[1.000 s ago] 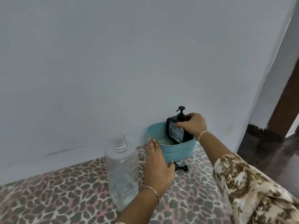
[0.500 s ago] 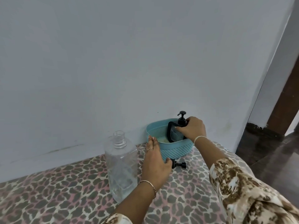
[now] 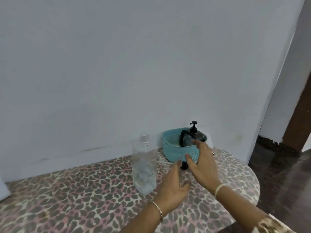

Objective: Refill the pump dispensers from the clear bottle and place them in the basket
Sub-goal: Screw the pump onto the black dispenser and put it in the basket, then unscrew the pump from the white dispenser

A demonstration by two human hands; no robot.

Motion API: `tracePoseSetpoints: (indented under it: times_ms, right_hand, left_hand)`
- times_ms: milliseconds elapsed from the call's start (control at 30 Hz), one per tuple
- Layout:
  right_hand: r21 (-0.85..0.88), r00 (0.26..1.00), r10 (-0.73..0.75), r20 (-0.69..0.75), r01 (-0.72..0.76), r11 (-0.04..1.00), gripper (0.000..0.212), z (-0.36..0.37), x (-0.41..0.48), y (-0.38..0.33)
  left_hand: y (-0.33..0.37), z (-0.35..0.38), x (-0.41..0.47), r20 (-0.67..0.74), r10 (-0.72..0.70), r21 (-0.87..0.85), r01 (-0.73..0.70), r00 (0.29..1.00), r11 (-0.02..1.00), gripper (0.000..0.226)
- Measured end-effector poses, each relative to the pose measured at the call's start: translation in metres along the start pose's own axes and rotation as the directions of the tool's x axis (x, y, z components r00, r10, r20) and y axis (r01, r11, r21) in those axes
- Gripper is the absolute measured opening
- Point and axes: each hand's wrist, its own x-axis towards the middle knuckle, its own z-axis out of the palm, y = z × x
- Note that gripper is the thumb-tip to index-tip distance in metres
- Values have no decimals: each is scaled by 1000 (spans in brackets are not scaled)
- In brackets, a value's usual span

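A black pump dispenser (image 3: 193, 135) stands inside the teal basket (image 3: 171, 148) by the wall, with nothing holding it. A clear uncapped bottle (image 3: 144, 167) with a little liquid stands on the table to the left of the basket. A small black pump part (image 3: 183, 165) lies in front of the basket, mostly hidden by my hands. My right hand (image 3: 202, 163) hovers in front of the basket with fingers spread, holding nothing. My left hand (image 3: 171, 187) lies open beside the bottle, fingers straight.
The table wears a leopard-print cloth (image 3: 75, 199) and ends in a rounded edge on the right. A pale wall (image 3: 117, 73) runs right behind the basket. Dark floor (image 3: 286, 174) and a doorway lie to the right.
My right hand has let go of the dispenser, which now rests in the basket, and has drawn back towards me. My left hand has slid back from the basket.
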Motion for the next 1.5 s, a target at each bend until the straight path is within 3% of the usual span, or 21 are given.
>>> tracePoseSetpoints:
  times_ms: [100, 233, 500, 600, 700, 833, 900, 1000, 1067, 1233, 1500]
  right_hand:
    - [53, 998, -49, 36, 47, 997, 40, 4, -43, -22]
    - [89, 985, -107, 134, 96, 991, 34, 23, -89, -53]
    - [129, 934, -138, 329, 100, 987, 42, 73, -133, -122]
    - [129, 913, -145, 382, 103, 986, 30, 94, -139, -149]
    - [138, 875, -161, 457, 109, 985, 18, 113, -140, -174]
    - [202, 833, -208, 512, 119, 972, 29, 137, -137, -200]
    - [226, 821, -217, 529, 111, 968, 24, 147, -136, -208]
    - [172, 812, -229, 536, 160, 972, 21, 163, -135, -213]
    - [99, 801, -243, 546, 226, 969, 30, 173, -135, -213]
    - [29, 740, -263, 619, 313, 949, 46, 189, -137, -206]
    - [36, 759, -266, 595, 305, 952, 45, 191, -138, -203]
  left_hand:
    - [-22, -7, -47, -4, -39, -183, 38, 999, 982, 57]
    - [-50, -31, -96, -153, -154, -284, 106, 976, 953, 49]
    - [-85, -107, -156, -435, -297, -315, 166, 850, 934, 42]
    - [-100, -136, -174, -528, -334, -320, 182, 780, 930, 42]
    - [-118, -168, -191, -606, -399, -367, 203, 688, 908, 38]
    - [-140, -211, -210, -723, -467, -427, 202, 510, 882, 42]
    - [-150, -231, -213, -773, -478, -417, 233, 418, 878, 47]
    - [-170, -258, -209, -840, -452, -353, 330, 300, 876, 53]
    - [-180, -274, -205, -891, -390, -288, 372, 233, 882, 60]
    - [-198, -306, -190, -901, -368, -250, 417, 231, 874, 95]
    - [-219, -325, -169, -882, -415, -293, 431, 222, 854, 89]
